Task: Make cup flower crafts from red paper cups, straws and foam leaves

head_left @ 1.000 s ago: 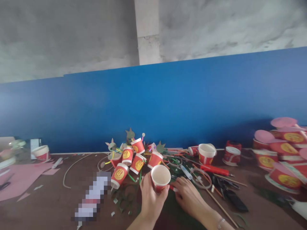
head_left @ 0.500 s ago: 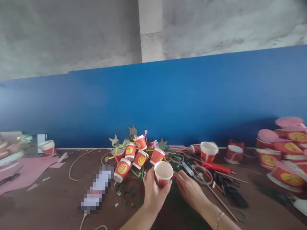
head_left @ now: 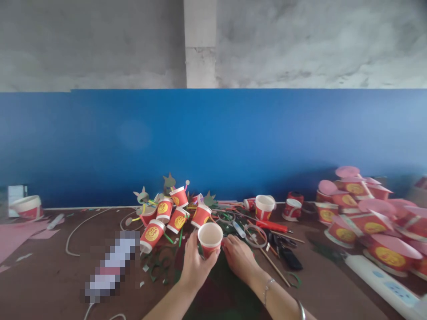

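My left hand [head_left: 194,263] is wrapped round a red paper cup [head_left: 211,238] with a white inside. The cup's mouth faces up and tilts towards me. Just to the right, my right hand [head_left: 239,258] is closed, its fingertips close to the cup's side. A bit of red shows by those fingertips, but what they pinch is too small to make out. Beyond the left hand lies a heap of red cups [head_left: 152,236] with yellow round prints, some bearing paper animal heads [head_left: 169,180] and coloured strips. Dark green material lies below the hands.
A blurred-out phone [head_left: 113,262] with a cable lies left. To the right are a red tool [head_left: 271,226], a tape roll [head_left: 256,235], a wooden stick [head_left: 275,266], black scissors or pliers [head_left: 290,258], a white power strip [head_left: 383,284] and stacked cups with pink paper [head_left: 390,253].
The view has turned to the right and levelled, so the table things appear further left. Both hands keep about the same pose, with the cup still in the left one.
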`<state>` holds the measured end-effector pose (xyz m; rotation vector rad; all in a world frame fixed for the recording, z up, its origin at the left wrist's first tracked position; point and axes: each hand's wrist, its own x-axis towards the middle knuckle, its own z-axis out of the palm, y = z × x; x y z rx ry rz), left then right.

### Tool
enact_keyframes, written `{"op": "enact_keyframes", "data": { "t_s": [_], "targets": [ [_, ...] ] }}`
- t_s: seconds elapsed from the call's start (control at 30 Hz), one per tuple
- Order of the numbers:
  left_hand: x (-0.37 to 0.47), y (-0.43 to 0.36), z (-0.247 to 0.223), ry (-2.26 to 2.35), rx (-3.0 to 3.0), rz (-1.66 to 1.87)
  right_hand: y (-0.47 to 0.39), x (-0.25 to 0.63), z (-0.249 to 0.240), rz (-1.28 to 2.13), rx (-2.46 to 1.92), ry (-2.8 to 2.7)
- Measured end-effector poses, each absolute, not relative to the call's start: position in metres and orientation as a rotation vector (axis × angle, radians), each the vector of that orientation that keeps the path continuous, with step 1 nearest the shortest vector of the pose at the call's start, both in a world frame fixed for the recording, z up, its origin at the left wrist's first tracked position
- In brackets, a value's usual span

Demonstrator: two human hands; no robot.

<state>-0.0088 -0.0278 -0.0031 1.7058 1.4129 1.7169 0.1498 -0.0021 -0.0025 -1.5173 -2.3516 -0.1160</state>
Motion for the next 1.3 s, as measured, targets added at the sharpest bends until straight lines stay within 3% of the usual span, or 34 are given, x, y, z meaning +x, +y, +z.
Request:
{"op": "enact_keyframes", "data": {
  "t_s": [0.13,0.33,0.53,0.7,1.0,1.3],
  "targets": [
    [-0.008,-0.029,-0.001,1.477,1.911,1.573,-0.001,0.152,-0.003,-0.071,-1.497,-2.342],
    [-0.001,-0.021,0.01,1.368,1.765,1.482,0.002,0.155,-0.005,-0.109,-1.396,-2.341],
    [-0.002,-0.012,0.01,1.155,1.395,1.559,0.008,0.169,0.001,-0.143,-1.389,-2.138],
    [-0.009,-0.014,0.003,1.118,1.479,1.582,0.019,0.19,0.003,-0.244,-1.544,-1.925],
    [-0.009,-0.016,0.009,1.206,1.635,1.559,0.032,0.209,-0.007,-0.213,-1.741,-1.806],
    [0.01,-0.023,0.016,1.408,1.821,1.649,0.024,0.195,-0.001,-0.117,-1.505,-2.018]
  ]
}}
